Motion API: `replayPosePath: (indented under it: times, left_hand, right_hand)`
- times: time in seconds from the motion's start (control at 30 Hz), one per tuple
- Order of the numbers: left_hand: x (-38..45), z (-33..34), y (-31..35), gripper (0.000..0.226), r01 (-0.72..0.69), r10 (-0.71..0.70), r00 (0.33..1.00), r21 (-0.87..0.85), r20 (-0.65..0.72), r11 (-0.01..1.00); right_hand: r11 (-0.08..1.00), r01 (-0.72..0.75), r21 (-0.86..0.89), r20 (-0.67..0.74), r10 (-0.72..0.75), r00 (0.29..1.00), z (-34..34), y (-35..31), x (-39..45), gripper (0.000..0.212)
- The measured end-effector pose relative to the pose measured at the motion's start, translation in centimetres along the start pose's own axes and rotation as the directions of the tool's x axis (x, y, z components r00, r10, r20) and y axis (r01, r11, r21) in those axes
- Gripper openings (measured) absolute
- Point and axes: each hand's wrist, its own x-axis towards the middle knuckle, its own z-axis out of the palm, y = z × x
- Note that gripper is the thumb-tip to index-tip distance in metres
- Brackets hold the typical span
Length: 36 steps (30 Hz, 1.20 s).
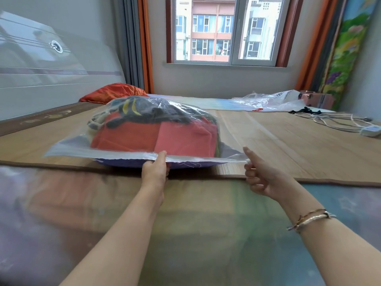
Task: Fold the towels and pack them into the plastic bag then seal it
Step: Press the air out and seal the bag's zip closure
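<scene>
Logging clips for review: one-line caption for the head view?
Left hand and right hand pinch the near edge of a clear plastic bag stuffed with folded red towels.

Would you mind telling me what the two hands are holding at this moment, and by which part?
Both hold the plastic bag by its near sealing edge: the left hand pinches it near the middle, the right hand at the right corner.

Your one head camera looks forward and down across the woven straw-matted bed (pixel 288 137), arms reaching close beneath, the grey-framed window (pixel 224 29) straight ahead.
</scene>
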Motion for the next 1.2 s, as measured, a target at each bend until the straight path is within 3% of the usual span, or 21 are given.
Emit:
replayPosePath:
  times: [0.1,0.2,0.37,0.53,0.6,0.63,0.7,0.73,0.83,0.9,1.03,1.2]
  left_hand:
    - [-0.4,0.1,-0.2,0.03,-0.074,0.071,0.997,0.134,0.023,0.988]
    - [0.8,-1.0,0.1,0.027,-0.109,0.105,0.994,0.169,0.033,0.98]
    - [5.3,-6.1,1.6,0.015,-0.094,0.099,0.993,0.076,-0.062,0.993]
    - [12.1,-14.1,4.7,0.011,-0.124,0.139,0.972,0.091,-0.189,0.988]
    - [14.7,-16.9,6.1,0.011,-0.105,0.128,0.971,0.119,-0.201,0.987]
    - [16.1,-18.2,6.8,0.01,-0.085,0.112,0.973,0.139,-0.2,0.987]
    - [18.8,-20.7,8.3,0.02,-0.032,0.075,0.971,0.191,-0.225,0.981]
    - [20.0,-21.9,9.1,0.023,-0.005,0.06,0.967,0.216,-0.247,0.976]
    - [23.5,-25.2,11.2,0.019,0.045,0.049,0.954,0.301,-0.296,0.953]
    - [25.2,-26.7,12.4,0.009,0.06,0.066,0.939,0.351,-0.338,0.935]
    - [29.2,-31.0,13.4,0.029,0.091,0.106,0.889,0.399,-0.446,0.912]
    - [32.5,-37.0,13.6,0.034,0.147,0.149,0.817,0.453,-0.556,0.879]
  right_hand:
    - [0.992,0.033,-0.124,-0.113,-0.047,0.992,0.0,-0.6,0.0,0.06]
    - [0.99,0.142,0.013,-0.013,-0.142,0.99,1.2,-1.3,0.3,0.054]
    - [0.966,0.257,0.038,0.18,-0.26,0.949,6.2,-1.9,2.1,0.027]
    - [0.939,0.34,-0.04,0.256,-0.319,0.912,14.9,-2.2,4.7,0.049]
    - [0.931,0.356,-0.08,0.309,-0.316,0.897,19.5,-1.6,6.3,0.071]
    - [0.906,0.411,-0.096,0.333,-0.36,0.872,21.7,-1.3,7.2,0.073]
    - [0.862,0.493,-0.118,0.364,-0.424,0.829,25.5,-0.9,8.6,0.054]
    - [0.867,0.477,-0.145,0.378,-0.397,0.836,27.2,-1.0,9.0,0.051]
    - [0.892,0.371,-0.258,0.416,-0.244,0.876,32.1,-1.3,10.8,0.072]
    - [0.883,0.374,-0.283,0.476,-0.209,0.854,35.3,-1.8,11.6,0.069]
    - [0.834,0.449,-0.32,0.555,-0.219,0.802,41.3,-3.1,13.0,0.058]
    - [0.809,0.451,-0.377,0.632,-0.131,0.764,47.3,-4.2,14.3,0.06]
